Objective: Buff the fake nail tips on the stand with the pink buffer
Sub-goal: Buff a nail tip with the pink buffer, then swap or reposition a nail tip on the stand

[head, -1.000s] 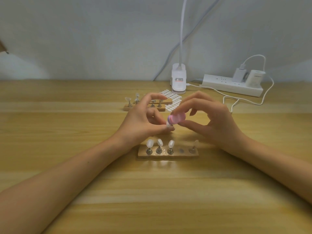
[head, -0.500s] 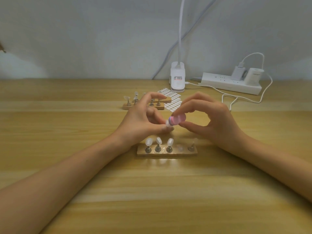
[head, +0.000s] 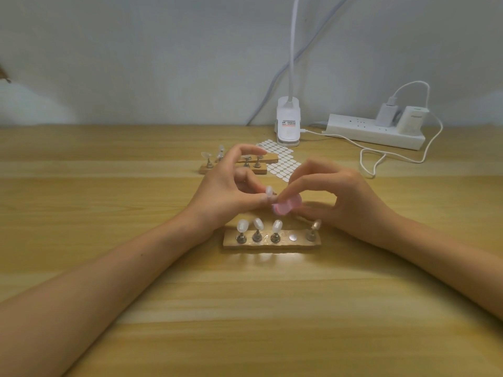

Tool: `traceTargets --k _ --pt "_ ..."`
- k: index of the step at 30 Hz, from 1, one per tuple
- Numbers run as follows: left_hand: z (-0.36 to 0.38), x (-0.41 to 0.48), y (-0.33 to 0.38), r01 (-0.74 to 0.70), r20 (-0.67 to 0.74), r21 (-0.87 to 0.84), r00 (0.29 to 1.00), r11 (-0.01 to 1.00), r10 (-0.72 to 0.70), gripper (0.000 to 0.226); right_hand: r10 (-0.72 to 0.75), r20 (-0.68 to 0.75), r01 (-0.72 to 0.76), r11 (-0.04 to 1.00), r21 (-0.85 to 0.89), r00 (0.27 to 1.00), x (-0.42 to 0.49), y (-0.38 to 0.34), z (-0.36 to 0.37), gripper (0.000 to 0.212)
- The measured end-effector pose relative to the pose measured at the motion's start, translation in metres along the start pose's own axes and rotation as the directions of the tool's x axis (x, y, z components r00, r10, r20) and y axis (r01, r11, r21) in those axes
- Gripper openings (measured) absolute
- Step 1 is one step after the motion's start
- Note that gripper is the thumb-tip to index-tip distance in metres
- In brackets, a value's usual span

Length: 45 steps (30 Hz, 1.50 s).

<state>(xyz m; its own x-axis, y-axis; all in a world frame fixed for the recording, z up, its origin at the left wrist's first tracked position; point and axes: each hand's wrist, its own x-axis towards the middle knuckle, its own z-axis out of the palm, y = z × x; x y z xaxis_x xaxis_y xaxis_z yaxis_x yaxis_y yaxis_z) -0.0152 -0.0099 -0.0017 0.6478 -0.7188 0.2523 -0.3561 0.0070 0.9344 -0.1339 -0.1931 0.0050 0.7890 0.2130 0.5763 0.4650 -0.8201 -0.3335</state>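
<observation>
Two wooden stands lie on the table (head: 245, 308): the near stand (head: 272, 244) carries three upright nail tips (head: 258, 223), one bare metal seat (head: 293, 237) and a fifth holder (head: 313, 231) with a blurred top, while the far stand (head: 268, 159), partly hidden, shows at least four holders. Above the near stand the left hand (head: 228, 197) pinches one lifted tip (head: 269, 191), and the right hand (head: 348, 205) grips the single pink buffer (head: 288, 207) just beside it, so buffing of this tip appears to be in hand. Next, short light strokes under a steady pinch seem called for, then reseating on the bare seat.
</observation>
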Motion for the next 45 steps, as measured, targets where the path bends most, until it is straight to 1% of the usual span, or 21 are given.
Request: traceTargets --k 2,4,7,10,12,14,16,18,20,21,27,29,32,36,38,42,44,45 --pt "0.000 0.000 0.001 -0.003 -0.002 -0.004 1.000 1.000 0.003 0.066 0.013 -0.046 -0.011 0.999 0.031 0.999 -0.001 0.002 -0.004 0.017" --pt "0.000 -0.001 0.001 -0.007 -0.006 -0.008 1.000 1.000 0.007 0.066 0.061 -0.061 -0.056 0.995 0.084 0.996 -0.002 0.003 -0.005 0.016" --pt "0.000 -0.005 0.007 -0.005 -0.018 -0.033 1.000 0.999 0.004 0.064 0.182 -0.058 -0.169 0.969 0.181 0.982 -0.003 0.006 -0.005 0.016" --pt "0.000 -0.010 0.021 -0.033 -0.043 -0.037 0.999 0.999 0.032 0.063 0.330 -0.102 -0.285 0.907 0.310 0.938 -0.003 0.008 -0.008 0.022" --pt "0.000 -0.013 0.034 -0.108 -0.031 0.041 0.994 0.993 0.109 0.064 0.410 -0.110 -0.337 0.852 0.400 0.905 -0.002 0.008 -0.009 0.023" --pt "0.006 -0.020 0.047 -0.214 0.057 0.235 0.977 0.948 0.207 0.066 0.459 -0.109 -0.364 0.809 0.462 0.882 -0.002 0.009 -0.008 0.020" --pt "0.017 -0.032 0.054 -0.280 0.153 0.392 0.959 0.876 0.239 0.066 0.478 -0.106 -0.374 0.791 0.484 0.872 -0.003 0.011 -0.009 0.016" --pt "0.027 -0.042 0.056 -0.309 0.206 0.498 0.950 0.810 0.236 0.066 0.475 -0.098 -0.375 0.790 0.485 0.874 -0.004 0.012 -0.008 0.015" --pt "0.031 -0.046 0.054 -0.285 0.202 0.604 0.958 0.744 0.203 0.067 0.469 -0.095 -0.369 0.790 0.489 0.878 -0.004 0.012 -0.009 0.020" --pt "0.031 -0.047 0.052 -0.264 0.188 0.631 0.964 0.729 0.186 0.067 0.467 -0.091 -0.368 0.789 0.492 0.880 -0.004 0.012 -0.009 0.022" --pt "0.029 -0.044 0.049 -0.168 0.139 0.629 0.985 0.759 0.102 0.068 0.482 -0.071 -0.388 0.776 0.498 0.873 -0.003 0.013 -0.008 0.033" --pt "0.029 -0.042 0.049 -0.164 0.148 0.653 0.985 0.739 0.087 0.069 0.502 -0.068 -0.404 0.763 0.505 0.862 -0.002 0.014 -0.008 0.034" --pt "0.035 -0.042 0.052 -0.212 0.188 0.704 0.976 0.678 0.110 0.071 0.516 -0.071 -0.410 0.750 0.520 0.854 -0.001 0.015 -0.008 0.028" --pt "0.047 -0.041 0.056 -0.284 0.213 0.793 0.958 0.539 0.192 0.067 0.551 -0.065 -0.430 0.714 0.552 0.832 0.001 0.014 -0.008 0.027" --pt "0.049 -0.040 0.056 -0.305 0.214 0.817 0.948 0.489 0.234 0.064 0.564 -0.058 -0.434 0.693 0.575 0.824 0.001 0.013 -0.008 0.025" --pt "0.053 -0.043 0.060 -0.364 0.238 0.798 0.922 0.480 0.304 0.059 0.573 -0.049 -0.429 0.664 0.612 0.818 0.001 0.014 -0.009 0.032" --pt "0.053 -0.045 0.061 -0.432 0.287 0.791 0.888 0.433 0.360 0.061 0.573 -0.043 -0.431 0.662 0.612 0.819 0.002 0.015 -0.009 0.033" --pt "0.052 -0.046 0.061 -0.465 0.293 0.770 0.866 0.437 0.405 0.060 0.570 -0.043 -0.426 0.660 0.619 0.821 0.002 0.015 -0.009 0.030"
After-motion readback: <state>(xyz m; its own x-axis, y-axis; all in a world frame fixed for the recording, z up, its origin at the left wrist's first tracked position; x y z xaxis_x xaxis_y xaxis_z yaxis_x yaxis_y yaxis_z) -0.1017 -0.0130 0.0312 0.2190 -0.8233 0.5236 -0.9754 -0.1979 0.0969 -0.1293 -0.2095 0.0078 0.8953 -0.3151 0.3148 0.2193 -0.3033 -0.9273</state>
